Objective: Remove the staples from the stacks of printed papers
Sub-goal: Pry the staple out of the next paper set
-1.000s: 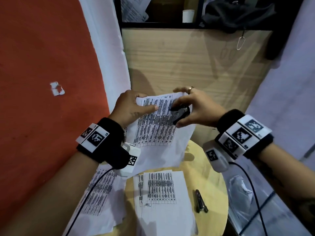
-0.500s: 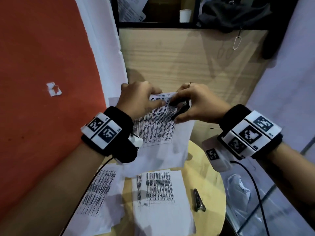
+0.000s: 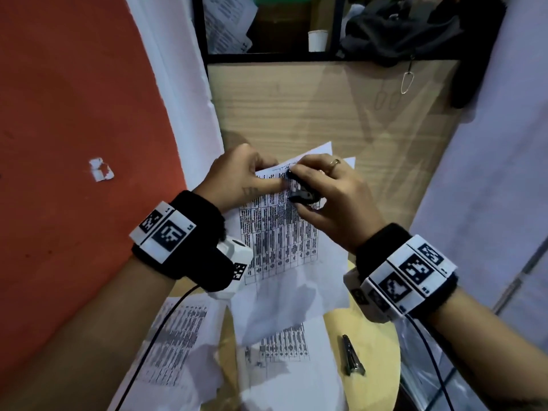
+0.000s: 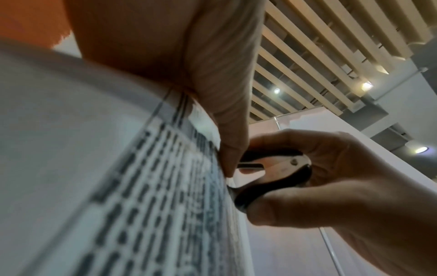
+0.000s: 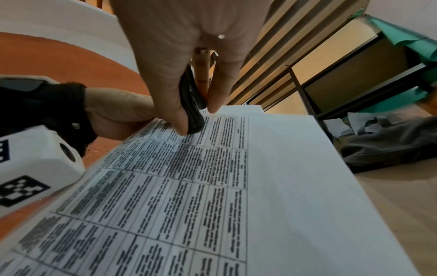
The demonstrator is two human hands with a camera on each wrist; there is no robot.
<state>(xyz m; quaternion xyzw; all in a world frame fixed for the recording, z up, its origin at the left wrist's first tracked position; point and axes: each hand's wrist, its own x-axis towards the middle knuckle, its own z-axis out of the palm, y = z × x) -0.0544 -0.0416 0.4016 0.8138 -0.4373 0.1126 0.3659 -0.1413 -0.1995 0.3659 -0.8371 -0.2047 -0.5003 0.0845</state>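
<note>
Head view first: we hold the stapled stack of printed papers (image 3: 281, 232) up in the air above the far edge of the round table (image 3: 370, 330), where loose sheets (image 3: 284, 366) and a metal stapler part (image 3: 351, 355) lie. Paper this thin is light, limp and tears easily, so we judge it best gripped right at the top corner beside the staple. Our left hand (image 3: 237, 179) pinches that corner, thumb flat on the print. Our right hand (image 3: 332, 197) curls round the black staple remover (image 3: 302, 194).

Left wrist view: the remover's claws meet the page edge just beside our thumb (image 4: 234, 149).

Right wrist view: thumb and fingers clamp the remover, its tip touching the top rows of print. The staple itself we cannot see.
</note>
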